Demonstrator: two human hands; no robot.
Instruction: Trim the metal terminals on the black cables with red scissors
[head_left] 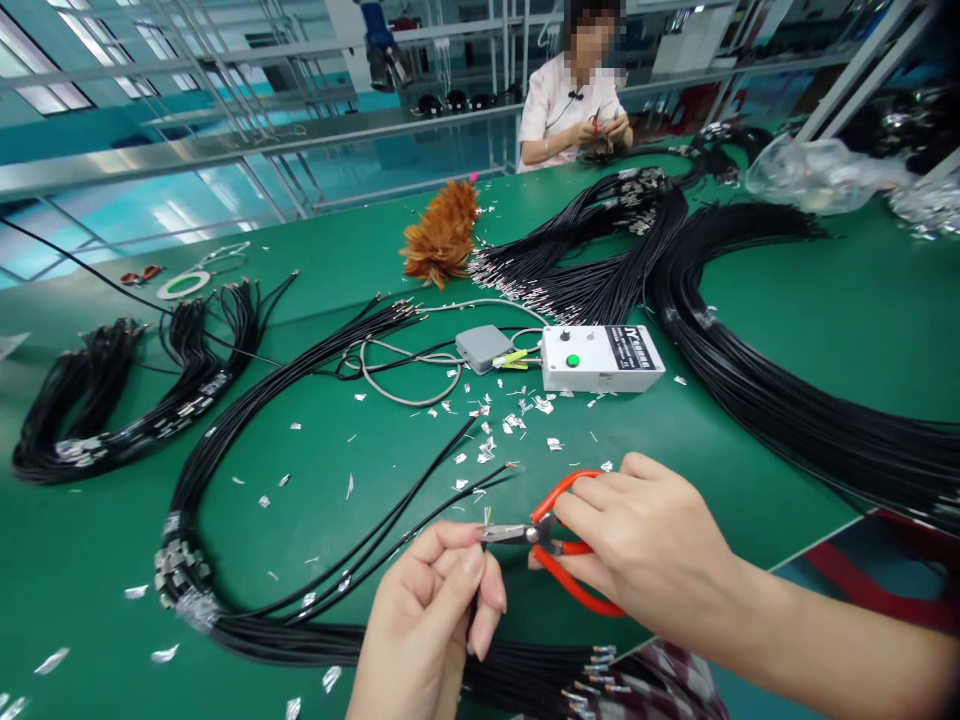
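My right hand [637,530] grips a pair of small scissors [559,490] by its red handles. The metal blades point left and meet the tip of a black cable pinched in my left hand [442,600]. Fine wires stick up at that tip, beside my fingertips. Below and behind my left hand runs a bundle of black cables [300,640], its stripped ends [600,675] lying under my right wrist. A few loose cables [405,505] from the bundle reach toward the middle of the green table [315,540].
A white control box [600,360] with a green button stands beyond my hands, near a grey box [484,348]. Foil scraps [514,424] litter the table. More black cable bundles [750,360] lie right and left. An orange feathery clump [442,235] sits farther back. A co-worker [570,110] sits across.
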